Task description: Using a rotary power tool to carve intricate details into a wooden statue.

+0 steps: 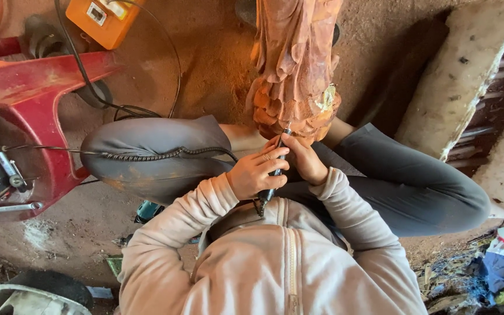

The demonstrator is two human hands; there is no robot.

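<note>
At far left stands a red stool (42, 116) with an orange box (105, 20) beyond it, and a coiled cable (147, 155) runs across the person's knee to the work. The left hand (256, 173) is wrapped around a slim rotary tool (275, 166), pen-style. The tool's tip touches the lower edge of the reddish carving (296, 64), which stands upright between the knees on the dusty floor (217, 64). The right hand (305, 158) is closed against the carving's base just beside the tip, steadying it. Good work here likely means light pressure, a braced wrist, and the cable kept slack.
</note>
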